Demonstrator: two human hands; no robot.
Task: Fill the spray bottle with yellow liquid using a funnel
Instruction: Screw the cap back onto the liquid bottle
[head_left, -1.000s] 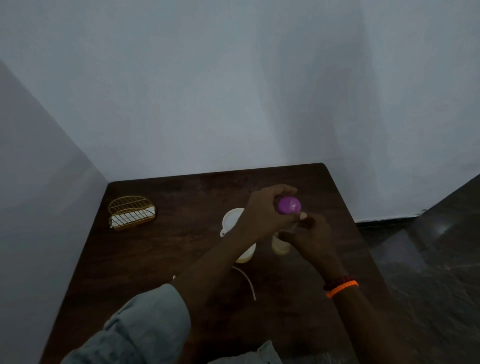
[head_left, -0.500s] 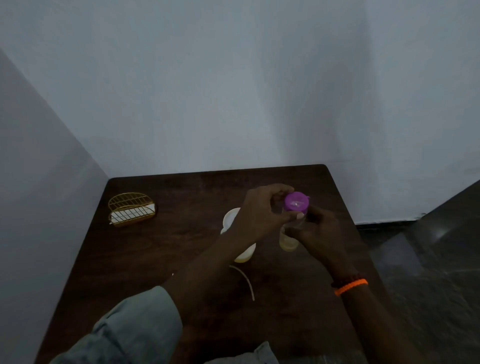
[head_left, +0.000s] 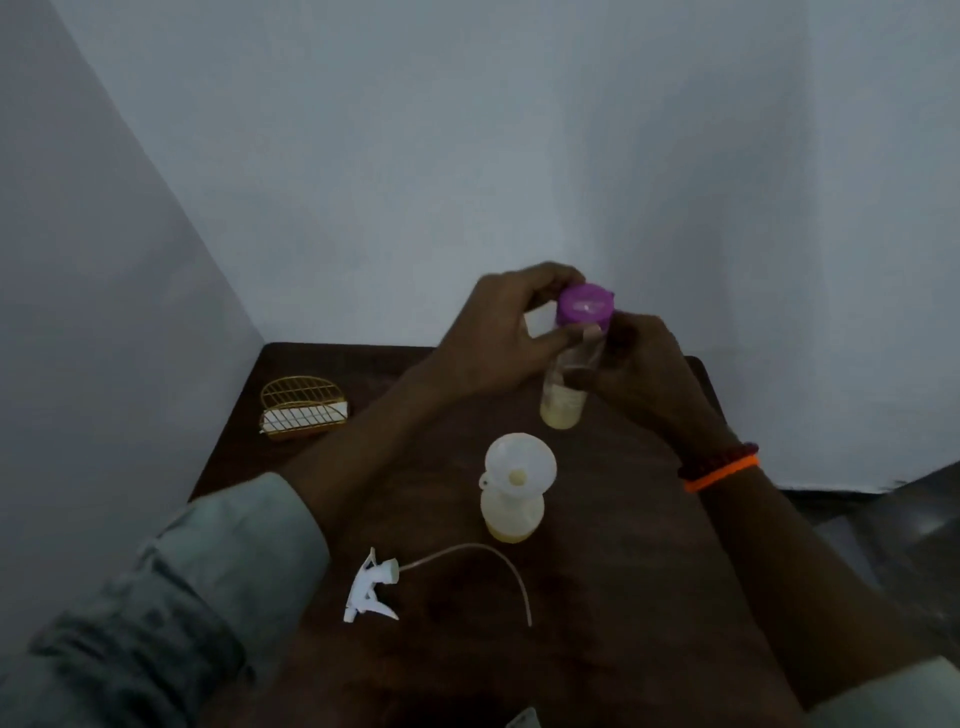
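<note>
Now the source bottle (head_left: 569, 382) is lifted higher off the table (head_left: 597, 597) than half a second ago, upper centre of frame; cap (head_left: 584, 306) on, so pouring hasn't started. Left hand (head_left: 498, 338) curls fingers round the purple cap; right hand (head_left: 644, 369) grips the clear body. Spray bottle (head_left: 511, 512) with funnel (head_left: 519, 467) stands centre, trigger head (head_left: 371, 592) lying lower left, detached

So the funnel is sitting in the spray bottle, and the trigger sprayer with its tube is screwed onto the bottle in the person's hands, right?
Not quite. The head view shows the trigger sprayer lying loose on the table, not screwed on. The bottle in the hands carries a purple cap, gripped by the left hand while the right hand holds the body. The funnel does sit in the spray bottle.
</note>
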